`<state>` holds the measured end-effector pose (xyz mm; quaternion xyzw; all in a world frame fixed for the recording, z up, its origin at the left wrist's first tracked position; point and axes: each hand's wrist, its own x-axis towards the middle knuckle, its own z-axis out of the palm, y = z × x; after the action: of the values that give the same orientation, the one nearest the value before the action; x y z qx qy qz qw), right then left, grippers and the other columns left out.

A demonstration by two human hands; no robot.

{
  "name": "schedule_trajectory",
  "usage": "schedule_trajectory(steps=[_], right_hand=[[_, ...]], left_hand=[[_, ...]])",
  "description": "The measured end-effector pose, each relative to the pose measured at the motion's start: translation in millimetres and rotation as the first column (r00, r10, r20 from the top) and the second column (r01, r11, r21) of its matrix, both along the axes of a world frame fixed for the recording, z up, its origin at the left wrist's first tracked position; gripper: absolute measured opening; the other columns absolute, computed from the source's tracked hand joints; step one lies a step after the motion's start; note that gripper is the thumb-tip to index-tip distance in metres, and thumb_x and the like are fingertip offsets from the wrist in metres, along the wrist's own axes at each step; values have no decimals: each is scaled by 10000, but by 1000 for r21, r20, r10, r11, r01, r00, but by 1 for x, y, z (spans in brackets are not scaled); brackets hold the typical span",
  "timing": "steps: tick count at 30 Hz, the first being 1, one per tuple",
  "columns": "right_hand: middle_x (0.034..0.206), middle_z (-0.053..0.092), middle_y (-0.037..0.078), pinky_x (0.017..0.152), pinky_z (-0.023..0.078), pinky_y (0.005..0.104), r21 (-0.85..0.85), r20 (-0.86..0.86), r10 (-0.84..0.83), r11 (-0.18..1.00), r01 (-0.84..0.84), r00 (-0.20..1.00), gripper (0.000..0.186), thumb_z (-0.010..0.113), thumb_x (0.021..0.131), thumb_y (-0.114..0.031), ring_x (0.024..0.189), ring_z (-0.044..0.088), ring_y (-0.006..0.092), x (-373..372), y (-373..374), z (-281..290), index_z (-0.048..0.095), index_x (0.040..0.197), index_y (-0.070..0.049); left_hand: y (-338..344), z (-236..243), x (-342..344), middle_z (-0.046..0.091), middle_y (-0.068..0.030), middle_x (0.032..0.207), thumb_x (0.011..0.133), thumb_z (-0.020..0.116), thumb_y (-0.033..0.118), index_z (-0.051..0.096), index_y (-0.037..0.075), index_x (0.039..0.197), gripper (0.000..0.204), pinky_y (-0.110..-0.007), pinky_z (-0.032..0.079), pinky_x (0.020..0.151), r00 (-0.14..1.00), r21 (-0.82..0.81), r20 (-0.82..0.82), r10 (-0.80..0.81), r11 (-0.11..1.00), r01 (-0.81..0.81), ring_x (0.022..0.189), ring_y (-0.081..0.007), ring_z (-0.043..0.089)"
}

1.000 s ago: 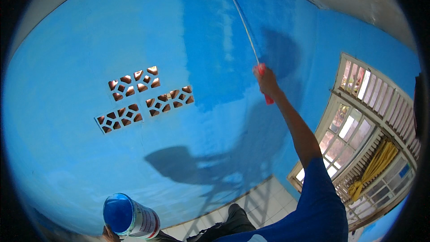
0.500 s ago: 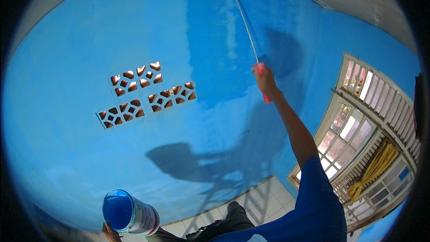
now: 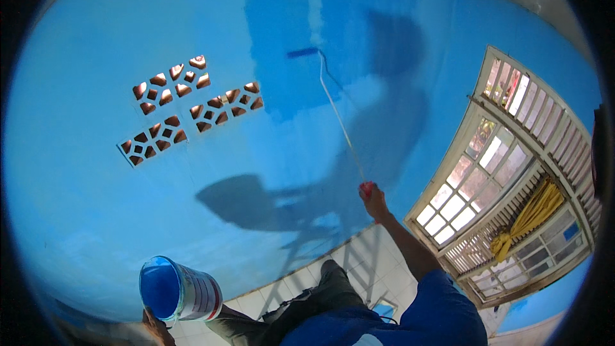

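Note:
A paint roller (image 3: 303, 53) with a long thin metal rod lies against the blue wall (image 3: 211, 13), its dark blue sleeve on the darker, freshly coated patch. My right hand (image 3: 374, 201) is closed round its red handle, arm stretched forward. At the lower left, my left hand (image 3: 154, 327) grips a paint bucket (image 3: 200, 295) at its near side, by the rim. The bucket appears tilted in this view, and blue paint (image 3: 159, 289) coats its inside. Part of the left hand's grip is hidden by the bucket and the picture's edge.
Openwork vent blocks (image 3: 225, 107) are set in the wall at left. A white-framed louvred window (image 3: 493, 173) with a tied yellow curtain (image 3: 537, 218) is at right. My legs are above a white tiled floor (image 3: 301, 288); a ladder's shadow falls on the wall and floor.
My right hand has come down toward me, drawing the roller down the wall from near the ceiling. The left hand still holds the bucket. The whole view has shifted slightly.

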<state>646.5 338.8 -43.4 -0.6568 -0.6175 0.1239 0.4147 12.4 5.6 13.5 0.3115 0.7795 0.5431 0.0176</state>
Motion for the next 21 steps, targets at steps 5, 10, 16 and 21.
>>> schedule_trajectory(steps=[5, 10, 16, 21], right_hand=[[842, 578, 226, 696, 443, 457, -184, -29, 18, 983, -23, 999, 420, 536, 812, -360, 805, 569, 386, 4, -68, -57, 480, 947, 33], [734, 589, 218, 601, 466, 439, -113, -26, 8, 994, -11, 1000, 405, 527, 822, -362, 716, 592, 381, 6, -90, -66, 498, 890, 36], [749, 594, 218, 592, 464, 439, -65, -64, -32, 997, 28, 997, 366, 530, 834, -328, 725, 587, 393, -3, -54, -17, 494, 886, 33], [717, 585, 197, 572, 451, 382, 61, -118, -16, 998, 23, 993, 315, 570, 810, -298, 678, 590, 354, -21, -29, 29, 514, 878, 3]], left_hand=[[5, -8, -7, 398, -13, 533, 886, 421, 329, 534, -14, 764, 382, -287, 196, 409, 997, 47, 68, -35, 998, 32, 453, -87, 280], [10, -3, -2, 360, -7, 527, 888, 419, 333, 521, -12, 754, 384, -287, 180, 410, 997, -2, 75, -4, 1000, 4, 452, -81, 252], [19, 26, 32, 341, -5, 523, 888, 423, 375, 475, 11, 682, 421, -288, 189, 427, 994, 21, 94, 48, 999, -50, 460, -87, 256], [10, 13, 14, 524, -79, 630, 879, 406, 351, 569, -61, 853, 444, -339, 265, 440, 999, -35, -22, 39, 999, -40, 495, -135, 366]])
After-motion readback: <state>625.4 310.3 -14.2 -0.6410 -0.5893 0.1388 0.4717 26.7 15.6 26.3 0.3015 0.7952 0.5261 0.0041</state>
